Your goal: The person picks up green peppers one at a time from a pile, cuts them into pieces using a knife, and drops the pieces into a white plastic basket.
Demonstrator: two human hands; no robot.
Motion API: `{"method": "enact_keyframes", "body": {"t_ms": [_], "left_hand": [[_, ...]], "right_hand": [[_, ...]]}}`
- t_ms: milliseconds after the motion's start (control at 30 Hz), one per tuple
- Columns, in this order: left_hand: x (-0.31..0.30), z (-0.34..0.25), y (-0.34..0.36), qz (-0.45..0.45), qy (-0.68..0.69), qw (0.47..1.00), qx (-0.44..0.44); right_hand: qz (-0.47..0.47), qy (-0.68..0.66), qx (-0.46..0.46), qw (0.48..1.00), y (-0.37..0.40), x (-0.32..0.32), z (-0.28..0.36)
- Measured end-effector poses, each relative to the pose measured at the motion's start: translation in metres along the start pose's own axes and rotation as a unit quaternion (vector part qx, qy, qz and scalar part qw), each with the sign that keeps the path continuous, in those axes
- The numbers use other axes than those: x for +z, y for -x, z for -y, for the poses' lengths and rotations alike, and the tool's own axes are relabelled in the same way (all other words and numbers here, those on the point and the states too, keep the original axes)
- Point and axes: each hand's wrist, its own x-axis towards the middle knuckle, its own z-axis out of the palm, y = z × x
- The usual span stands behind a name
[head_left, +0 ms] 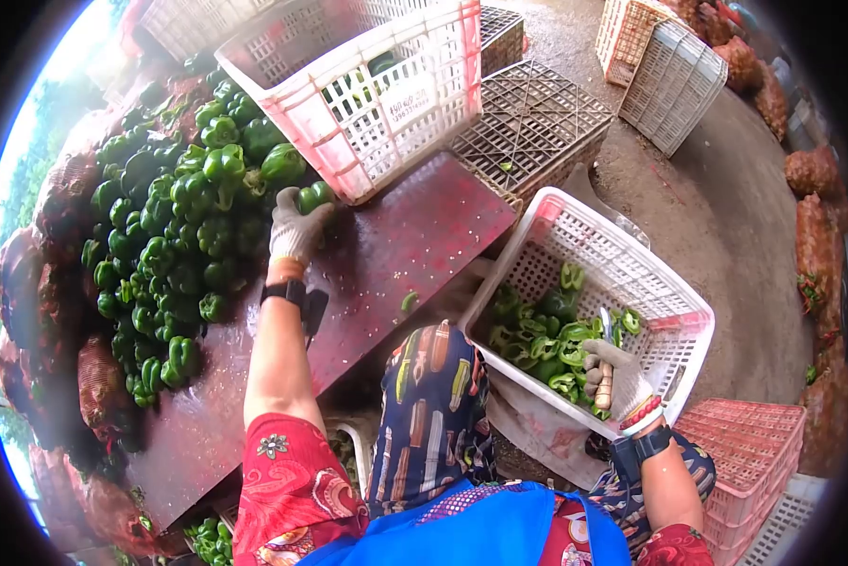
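Observation:
My left hand (298, 227), in a pale work glove, reaches over the sloping red board. Its fingers are closed around a green bell pepper (315, 196) at the edge of a large pile of green bell peppers (188, 193). My right hand (624, 377), also gloved, is closed on a knife with a wooden handle (604, 387), its blade pointing away from me. That hand hovers over the right side of a white plastic crate (683, 316), which holds cut green pepper pieces (542, 344).
The red board (414, 226) slopes beside my knees. A white and pink crate (386, 113) stands on its far end, near an upturned crate (537, 123). Pink crates (745, 453) are stacked at my right. Filled mesh sacks (815, 236) line the far right.

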Motion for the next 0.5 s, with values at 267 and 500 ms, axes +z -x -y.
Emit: {"method": "enact_keyframes", "body": {"t_ms": [267,500], "left_hand": [[0.004,0.013,0.076,-0.027,0.282,0.958,-0.043],[0.032,-0.155,0.235,0.276,0.122,0.911,0.279]], "right_hand": [[0.075,0.037,-0.08,0.993,0.022,0.008,-0.001],[0.221,-0.032,-0.189,0.956,0.047,0.019,0.004]]}}
